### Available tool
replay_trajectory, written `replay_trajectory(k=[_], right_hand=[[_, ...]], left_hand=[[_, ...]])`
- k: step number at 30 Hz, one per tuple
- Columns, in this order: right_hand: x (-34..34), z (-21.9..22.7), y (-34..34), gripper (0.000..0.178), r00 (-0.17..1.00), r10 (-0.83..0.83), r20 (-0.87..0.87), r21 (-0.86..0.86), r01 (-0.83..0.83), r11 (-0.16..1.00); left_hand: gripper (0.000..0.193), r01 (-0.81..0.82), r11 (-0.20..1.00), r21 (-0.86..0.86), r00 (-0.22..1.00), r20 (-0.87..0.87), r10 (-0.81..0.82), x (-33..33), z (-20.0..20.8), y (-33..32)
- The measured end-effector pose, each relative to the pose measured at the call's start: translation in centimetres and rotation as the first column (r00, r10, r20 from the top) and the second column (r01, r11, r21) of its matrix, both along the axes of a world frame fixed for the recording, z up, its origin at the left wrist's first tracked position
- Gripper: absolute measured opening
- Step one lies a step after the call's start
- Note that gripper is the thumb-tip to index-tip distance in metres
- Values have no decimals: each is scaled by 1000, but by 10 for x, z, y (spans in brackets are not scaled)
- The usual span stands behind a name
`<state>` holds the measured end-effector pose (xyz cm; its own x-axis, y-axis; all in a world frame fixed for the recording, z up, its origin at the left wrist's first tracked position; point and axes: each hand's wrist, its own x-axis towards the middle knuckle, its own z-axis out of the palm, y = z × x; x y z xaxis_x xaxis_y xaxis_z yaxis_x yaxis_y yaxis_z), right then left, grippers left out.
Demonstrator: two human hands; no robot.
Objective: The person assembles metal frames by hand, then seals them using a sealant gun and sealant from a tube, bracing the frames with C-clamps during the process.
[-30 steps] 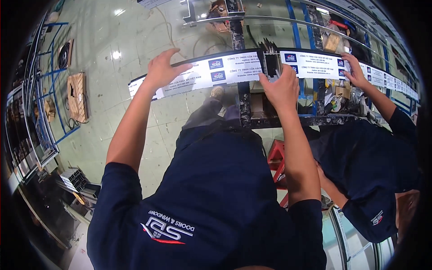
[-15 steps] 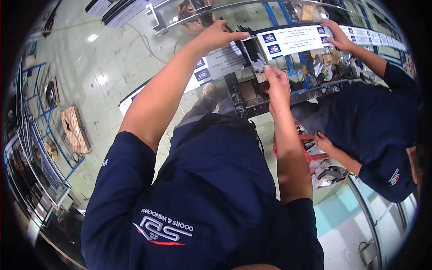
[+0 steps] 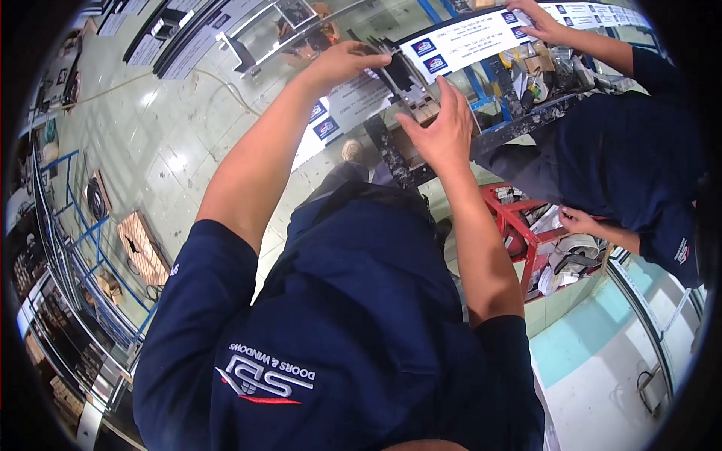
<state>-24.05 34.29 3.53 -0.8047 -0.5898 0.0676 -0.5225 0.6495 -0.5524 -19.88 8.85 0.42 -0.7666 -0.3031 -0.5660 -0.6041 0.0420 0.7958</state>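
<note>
Right hand [image 3: 442,124] spreads open, apart from the pale piece it pinched half a second ago

Thumb and fingers of that hand now stand wide, holding nothing that shows; whether a fingertip touches the right film-covered profile [image 3: 470,46] just above is unclear. Left hand [image 3: 342,65] stays reaching over the dark grooved profile [image 3: 400,70], its fingers partly bent at that piece's edge; I cannot tell whether they grip it. The grooved piece lies crosswise between the right film-covered profile and the left film-covered profile [image 3: 338,116], above a paint-spattered black bench frame [image 3: 392,156]. The left forearm hides part of the left profile.

To the right, a co-worker's upper hand [image 3: 532,21] touches the top edge of the right profile, while the co-worker's lower hand [image 3: 577,221] is near a red stand [image 3: 535,242] loaded with tools and scraps. More profiles [image 3: 184,43] lie on the tiled floor [image 3: 199,143] at upper left.
</note>
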Motion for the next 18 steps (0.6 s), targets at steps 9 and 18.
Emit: replay_trajectory(k=[9,18], right_hand=[[-9,-19,-14,78,999,27,32,129,-30,991],[-5,-21,-16,73,1000,15,-18,92,-13,996]], left_hand=[[78,-32,997,-71,999,-28,30,2,-7,2],[71,-85,973,212,996,10,85,0,-21,-6]])
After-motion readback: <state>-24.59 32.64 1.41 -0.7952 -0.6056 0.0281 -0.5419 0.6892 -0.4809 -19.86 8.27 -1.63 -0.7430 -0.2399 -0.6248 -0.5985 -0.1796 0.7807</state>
